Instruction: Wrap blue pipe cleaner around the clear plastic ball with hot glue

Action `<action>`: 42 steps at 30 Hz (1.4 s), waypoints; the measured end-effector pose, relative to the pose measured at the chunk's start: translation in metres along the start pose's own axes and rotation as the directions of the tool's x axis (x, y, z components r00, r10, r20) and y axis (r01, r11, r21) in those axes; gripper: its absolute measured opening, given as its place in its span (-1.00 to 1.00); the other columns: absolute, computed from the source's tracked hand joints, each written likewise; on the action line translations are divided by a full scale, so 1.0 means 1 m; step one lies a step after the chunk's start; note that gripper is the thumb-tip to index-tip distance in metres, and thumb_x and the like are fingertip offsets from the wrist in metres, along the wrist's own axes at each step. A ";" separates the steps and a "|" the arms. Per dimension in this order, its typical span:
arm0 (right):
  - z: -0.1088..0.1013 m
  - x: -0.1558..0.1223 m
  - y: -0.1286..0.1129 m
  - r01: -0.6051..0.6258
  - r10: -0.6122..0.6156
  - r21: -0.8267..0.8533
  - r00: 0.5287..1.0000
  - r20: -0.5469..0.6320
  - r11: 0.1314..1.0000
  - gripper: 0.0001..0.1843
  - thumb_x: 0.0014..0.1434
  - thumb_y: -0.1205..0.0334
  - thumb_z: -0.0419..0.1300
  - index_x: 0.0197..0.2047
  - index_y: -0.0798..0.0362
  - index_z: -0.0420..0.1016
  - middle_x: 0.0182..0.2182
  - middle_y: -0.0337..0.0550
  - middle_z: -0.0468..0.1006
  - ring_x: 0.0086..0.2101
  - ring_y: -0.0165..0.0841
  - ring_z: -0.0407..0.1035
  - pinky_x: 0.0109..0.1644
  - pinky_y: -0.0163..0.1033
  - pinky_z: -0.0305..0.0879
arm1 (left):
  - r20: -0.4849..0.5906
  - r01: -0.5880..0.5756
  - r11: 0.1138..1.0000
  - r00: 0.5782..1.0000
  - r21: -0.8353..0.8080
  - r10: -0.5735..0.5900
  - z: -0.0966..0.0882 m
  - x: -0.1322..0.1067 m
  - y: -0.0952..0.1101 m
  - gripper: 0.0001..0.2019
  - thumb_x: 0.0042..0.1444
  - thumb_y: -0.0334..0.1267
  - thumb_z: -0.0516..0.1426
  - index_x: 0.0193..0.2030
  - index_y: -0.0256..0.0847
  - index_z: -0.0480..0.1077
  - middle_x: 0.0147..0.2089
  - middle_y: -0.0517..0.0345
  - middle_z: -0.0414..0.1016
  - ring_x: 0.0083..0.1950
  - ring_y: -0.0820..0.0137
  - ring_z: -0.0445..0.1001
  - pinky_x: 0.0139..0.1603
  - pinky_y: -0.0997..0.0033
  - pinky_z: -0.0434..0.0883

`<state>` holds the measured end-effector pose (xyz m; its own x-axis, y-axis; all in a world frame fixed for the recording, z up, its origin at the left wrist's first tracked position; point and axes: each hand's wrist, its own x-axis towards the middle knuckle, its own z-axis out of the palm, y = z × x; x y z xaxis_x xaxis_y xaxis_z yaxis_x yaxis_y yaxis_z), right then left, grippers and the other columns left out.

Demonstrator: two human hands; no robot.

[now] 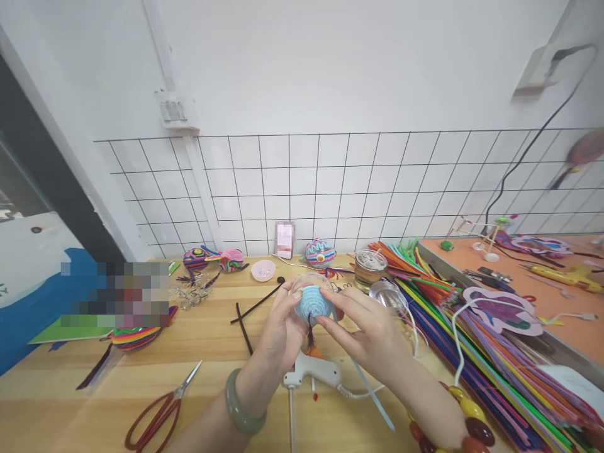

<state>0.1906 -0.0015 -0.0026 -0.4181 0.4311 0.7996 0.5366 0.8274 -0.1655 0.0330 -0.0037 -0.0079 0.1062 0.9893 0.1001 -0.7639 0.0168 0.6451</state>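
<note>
Above the table's middle, my left hand grips a small dome wound with light-blue fuzzy stem in coils, a clear rounded shell behind it. My right hand pinches the same dome from the other side, thumb and fingers on its edge. A dark tassel hangs from the coil's centre. From near my right hand a loose light-blue strip trails down. Just below both hands lies a white glue gun, partly hidden by my left wrist.
Red-handled scissors lie front left. Black stems cross left of my hands. Behind stand a pink dish, a striped ball and a glass jar. Bundles of coloured pipe cleaners cover the right side; a white cable crosses them.
</note>
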 end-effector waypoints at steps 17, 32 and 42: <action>-0.010 0.002 0.006 -0.109 0.101 0.050 0.985 0.137 0.993 -0.66 0.29 0.19 0.16 0.09 0.13 0.45 -0.32 -0.08 0.52 -0.32 -0.27 0.39 -0.27 -0.20 0.35 | -0.011 0.081 0.997 0.997 0.005 -0.081 -0.002 0.000 -0.003 -0.79 0.10 -0.21 0.15 -0.13 -0.22 0.45 -0.08 0.02 0.50 -0.08 0.28 0.43 -0.22 0.37 0.36; -0.009 0.004 0.004 -0.075 0.067 0.038 0.983 0.171 0.996 -0.68 0.31 0.18 0.12 0.08 0.10 0.45 -0.34 -0.10 0.49 -0.34 -0.29 0.40 -0.29 -0.22 0.35 | -0.015 0.042 0.994 0.999 0.102 -0.040 -0.008 0.005 -0.003 -0.87 0.09 -0.28 0.22 -0.22 -0.21 0.38 -0.21 0.11 0.47 -0.22 0.41 0.42 -0.24 0.42 0.36; -0.002 0.001 0.007 -0.028 0.024 0.017 0.980 0.199 0.999 -0.69 0.29 0.25 0.14 0.08 0.11 0.43 -0.34 -0.08 0.49 -0.35 -0.27 0.39 -0.30 -0.19 0.35 | -0.102 0.034 0.988 0.995 0.152 -0.019 -0.006 0.004 -0.003 -0.72 -0.04 -0.29 0.31 -0.21 -0.20 0.35 -0.24 0.15 0.45 -0.26 0.44 0.42 -0.27 0.43 0.37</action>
<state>0.1957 0.0041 -0.0022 -0.5428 0.5136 0.6645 0.5356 0.8211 -0.1971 0.0322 0.0011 -0.0141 0.0551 0.9984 0.0105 -0.6538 0.0281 0.7561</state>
